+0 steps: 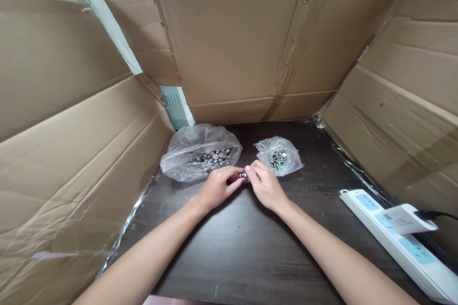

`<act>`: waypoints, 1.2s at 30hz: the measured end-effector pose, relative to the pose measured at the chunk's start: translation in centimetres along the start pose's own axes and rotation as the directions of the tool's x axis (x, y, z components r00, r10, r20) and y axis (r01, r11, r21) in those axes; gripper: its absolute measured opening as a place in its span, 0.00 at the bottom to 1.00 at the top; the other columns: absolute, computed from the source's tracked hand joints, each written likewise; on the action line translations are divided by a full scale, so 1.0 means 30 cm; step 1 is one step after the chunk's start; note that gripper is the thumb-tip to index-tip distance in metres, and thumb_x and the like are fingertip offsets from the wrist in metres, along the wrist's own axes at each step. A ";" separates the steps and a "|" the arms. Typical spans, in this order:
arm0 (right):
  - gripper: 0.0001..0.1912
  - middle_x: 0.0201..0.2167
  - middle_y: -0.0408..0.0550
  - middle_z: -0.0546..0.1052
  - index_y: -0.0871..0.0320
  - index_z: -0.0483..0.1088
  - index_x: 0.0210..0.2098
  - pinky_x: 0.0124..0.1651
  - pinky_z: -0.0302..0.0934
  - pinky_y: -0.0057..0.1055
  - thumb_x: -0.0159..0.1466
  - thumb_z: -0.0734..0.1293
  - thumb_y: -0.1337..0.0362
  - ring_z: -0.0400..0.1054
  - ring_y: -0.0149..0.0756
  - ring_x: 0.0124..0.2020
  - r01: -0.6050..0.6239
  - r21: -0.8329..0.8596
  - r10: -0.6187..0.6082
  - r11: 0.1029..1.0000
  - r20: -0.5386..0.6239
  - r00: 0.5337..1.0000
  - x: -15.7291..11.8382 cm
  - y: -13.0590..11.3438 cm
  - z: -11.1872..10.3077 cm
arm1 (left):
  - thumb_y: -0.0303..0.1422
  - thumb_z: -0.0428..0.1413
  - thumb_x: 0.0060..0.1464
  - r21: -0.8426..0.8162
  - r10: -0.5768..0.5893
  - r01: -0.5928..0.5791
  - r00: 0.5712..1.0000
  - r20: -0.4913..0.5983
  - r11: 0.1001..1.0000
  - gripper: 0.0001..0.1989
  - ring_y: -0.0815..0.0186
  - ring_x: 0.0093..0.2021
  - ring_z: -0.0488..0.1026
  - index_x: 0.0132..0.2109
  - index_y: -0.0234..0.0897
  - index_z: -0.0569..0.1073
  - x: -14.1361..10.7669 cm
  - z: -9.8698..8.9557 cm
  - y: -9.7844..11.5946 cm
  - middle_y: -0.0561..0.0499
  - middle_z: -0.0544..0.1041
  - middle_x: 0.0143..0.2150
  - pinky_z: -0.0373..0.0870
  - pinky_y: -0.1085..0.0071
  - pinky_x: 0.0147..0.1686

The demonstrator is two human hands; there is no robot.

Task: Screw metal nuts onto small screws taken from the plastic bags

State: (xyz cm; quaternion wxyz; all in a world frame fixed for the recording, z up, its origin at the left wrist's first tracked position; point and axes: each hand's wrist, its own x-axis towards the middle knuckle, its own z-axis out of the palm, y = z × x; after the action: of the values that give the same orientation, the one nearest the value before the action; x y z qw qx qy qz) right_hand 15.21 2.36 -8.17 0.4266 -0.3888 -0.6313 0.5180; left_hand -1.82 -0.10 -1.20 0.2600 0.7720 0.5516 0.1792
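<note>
Left of the grip, a crinkled clear plastic bag (184,152) holds round silvery metal pieces (215,157). The left hand (222,185) and right hand (264,182) pinch a small shiny metal piece (243,175) between them.

My two forearms come from the lower left and lower right and they meet at the middle, where my left hand (220,187) and my right hand (264,185) are bent inward, the fingers of both pinched closely together.
</note>
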 end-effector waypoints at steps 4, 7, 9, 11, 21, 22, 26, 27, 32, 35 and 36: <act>0.06 0.31 0.45 0.68 0.56 0.66 0.31 0.38 0.58 0.34 0.66 0.62 0.66 0.64 0.35 0.32 0.035 -0.016 -0.035 0.999 0.028 0.999 -0.001 -0.003 -0.005 | 0.31 0.57 0.64 -0.004 -0.013 0.013 1.000 -0.008 1.000 0.10 0.65 0.35 0.78 0.50 0.36 0.78 -0.001 -0.003 -0.003 0.49 0.82 0.37 0.75 0.71 0.39; 0.14 0.31 0.46 0.67 0.56 0.65 0.26 0.38 0.58 0.34 0.69 0.60 0.64 0.65 0.35 0.32 0.025 -0.018 -0.024 1.000 0.074 0.997 0.001 0.005 -0.002 | 0.31 0.57 0.64 0.000 -0.005 0.005 1.000 0.008 1.000 0.10 0.65 0.35 0.78 0.50 0.36 0.78 -0.002 -0.004 -0.004 0.49 0.82 0.37 0.75 0.71 0.39; 0.21 0.30 0.47 0.68 0.56 0.63 0.22 0.39 0.58 0.35 0.72 0.57 0.61 0.65 0.35 0.32 0.008 -0.013 -0.007 1.000 0.099 0.995 0.002 0.010 0.001 | 0.31 0.58 0.63 0.002 0.001 -0.001 1.000 0.018 1.000 0.10 0.65 0.35 0.78 0.50 0.36 0.78 -0.003 -0.003 -0.004 0.48 0.82 0.37 0.75 0.71 0.39; 0.24 0.29 0.47 0.68 0.56 0.63 0.21 0.38 0.58 0.35 0.73 0.56 0.59 0.65 0.35 0.31 0.001 -0.005 0.000 1.000 0.107 0.994 0.002 0.010 0.002 | 0.30 0.58 0.63 -0.002 0.005 -0.005 1.000 0.016 1.000 0.10 0.65 0.35 0.78 0.50 0.35 0.78 -0.002 -0.002 -0.003 0.48 0.82 0.38 0.75 0.71 0.39; 0.10 0.32 0.46 0.68 0.56 0.63 0.29 0.40 0.58 0.34 0.68 0.60 0.67 0.64 0.36 0.35 0.038 -0.020 -0.036 0.999 0.091 0.995 0.000 -0.001 -0.007 | 0.30 0.59 0.61 -0.057 -0.060 0.060 0.998 -0.002 0.997 0.07 0.67 0.32 0.77 0.45 0.35 0.78 0.000 -0.005 0.006 0.50 0.80 0.33 0.73 0.74 0.36; 0.09 0.33 0.46 0.68 0.56 0.63 0.29 0.40 0.58 0.34 0.67 0.60 0.68 0.64 0.36 0.35 0.048 -0.023 -0.045 0.999 0.094 0.995 -0.001 -0.001 -0.007 | 0.31 0.60 0.61 -0.068 -0.067 0.067 0.998 0.002 0.995 0.06 0.67 0.32 0.76 0.44 0.35 0.78 0.000 -0.005 0.008 0.51 0.80 0.32 0.73 0.74 0.35; 0.05 0.34 0.45 0.68 0.56 0.65 0.32 0.39 0.59 0.33 0.65 0.61 0.70 0.64 0.36 0.35 0.057 -0.021 -0.055 0.998 0.089 0.995 -0.004 -0.005 -0.010 | 0.32 0.60 0.60 -0.092 -0.098 0.098 0.995 0.009 0.991 0.06 0.68 0.31 0.76 0.42 0.35 0.78 0.001 -0.007 0.011 0.51 0.79 0.32 0.73 0.74 0.35; 0.05 0.34 0.45 0.69 0.56 0.65 0.33 0.39 0.59 0.32 0.65 0.61 0.69 0.65 0.35 0.34 0.050 -0.019 -0.049 0.999 0.087 0.995 -0.005 -0.007 -0.011 | 0.32 0.60 0.60 -0.092 -0.106 0.107 0.994 0.012 0.990 0.06 0.68 0.31 0.76 0.42 0.35 0.78 0.001 -0.007 0.011 0.51 0.80 0.32 0.73 0.74 0.35; 0.03 0.31 0.44 0.71 0.56 0.67 0.35 0.34 0.58 0.31 0.66 0.62 0.66 0.65 0.34 0.30 0.008 -0.015 -0.007 1.000 0.091 0.996 -0.006 -0.018 -0.010 | 0.30 0.59 0.59 -0.083 -0.111 0.113 0.993 0.030 0.990 0.05 0.68 0.31 0.75 0.42 0.35 0.77 0.003 -0.007 0.007 0.52 0.79 0.32 0.72 0.73 0.35; 0.08 0.27 0.43 0.71 0.56 0.67 0.32 0.33 0.57 0.31 0.68 0.62 0.63 0.65 0.34 0.29 -0.022 -0.038 0.027 0.999 0.113 0.993 -0.006 -0.016 -0.007 | 0.29 0.58 0.59 -0.080 -0.099 0.102 0.994 0.045 0.992 0.05 0.68 0.32 0.75 0.43 0.35 0.77 0.005 -0.008 0.008 0.52 0.79 0.33 0.72 0.73 0.36; 0.09 0.27 0.43 0.71 0.56 0.66 0.31 0.34 0.57 0.31 0.69 0.61 0.63 0.65 0.34 0.29 -0.030 -0.050 0.036 0.998 0.122 0.992 -0.006 -0.014 -0.007 | 0.29 0.58 0.59 -0.076 -0.096 0.099 0.994 0.046 0.992 0.06 0.68 0.32 0.75 0.43 0.35 0.77 0.005 -0.008 0.010 0.52 0.79 0.33 0.72 0.73 0.36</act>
State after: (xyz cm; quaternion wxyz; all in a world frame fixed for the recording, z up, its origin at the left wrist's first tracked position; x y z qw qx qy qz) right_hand 15.44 2.19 -7.75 0.3689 -0.3767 -0.6622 0.5324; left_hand -1.68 0.03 -0.83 0.3101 0.7369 0.5757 0.1714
